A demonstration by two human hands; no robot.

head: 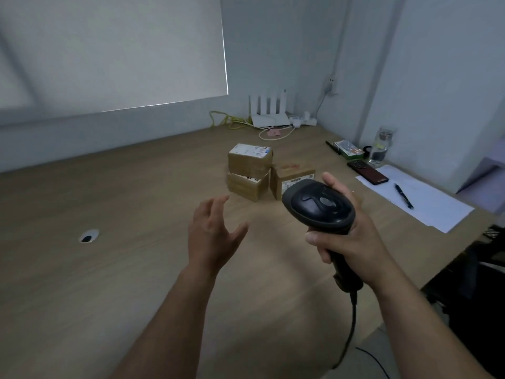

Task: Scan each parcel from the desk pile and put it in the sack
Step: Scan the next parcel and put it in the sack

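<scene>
**Q:** Where are the parcels?

**A:** Three brown parcels (250, 170) sit near the middle of the desk (109, 242), beyond both my hands. Two are stacked one on the other, and the top one has a white label facing up. The third stands just beside them on the right. I cannot tell whether it touches them.

**Q:** What are your hands doing?

**A:** My right hand (352, 236) grips a black scanner (319, 205) by its handle, fingers curled round it. The scanner's head is raised and points toward the parcels. From my view it overlaps the near corner of the third parcel, but it is held above the desk, nearer to me. Its cord (352, 324) hangs from the handle past the desk edge. My left hand (213, 236) holds nothing. Its fingers are spread and relaxed, and it is raised over the desk short of the stack, not touching it.

**Q:** What else is on the desk?

**A:** To the right lies a sheet of paper (426, 212) with a pen (404, 196) on it. A dark phone (367, 172) lies at its far corner, and a clear bottle (381, 146) stands behind that. A white router (269, 116) with upright aerials stands in the far corner by the wall. A round cable hole (88, 236) is in the desk to my left.
</scene>
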